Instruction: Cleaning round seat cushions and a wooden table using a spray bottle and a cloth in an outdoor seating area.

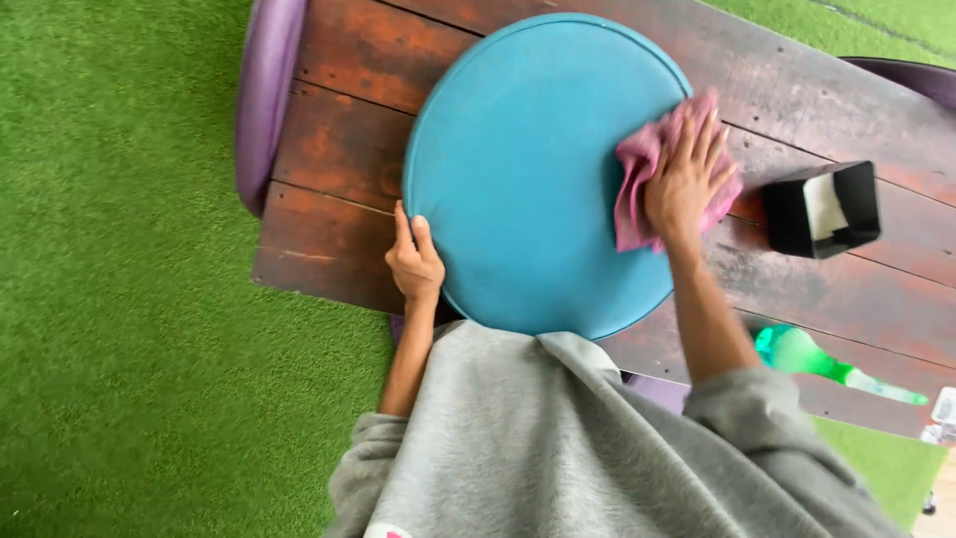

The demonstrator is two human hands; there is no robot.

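Nearest the camera a grey sweatshirt (597, 438) fills the lower part of the view, both sleeves pushed up to the forearms. Just beyond it the left hand (413, 264) has its grip clenched on the near left rim of a round blue cushion (518, 169), thumb lying on the top face and fingers curled under the edge. The cushion lies flat on a dark, weathered wooden counter (339, 149) made of planks, its near edge overhanging the counter toward the person. Further over, the right hand (687, 179) presses flat with fingers spread on a crumpled pink cloth (637, 179); this grip is not closed around the cloth but holds it down against the right side of the cushion, with part of the cloth spilling over the rim onto the planks. To the right, a green spray bottle (812, 359) lies on its side near the counter's near edge. Beyond the right hand stands a black box holder (822, 209) with white paper inside. A purple seat (264, 90) sits at the counter's left end, and green artificial grass (119, 279) surrounds everything
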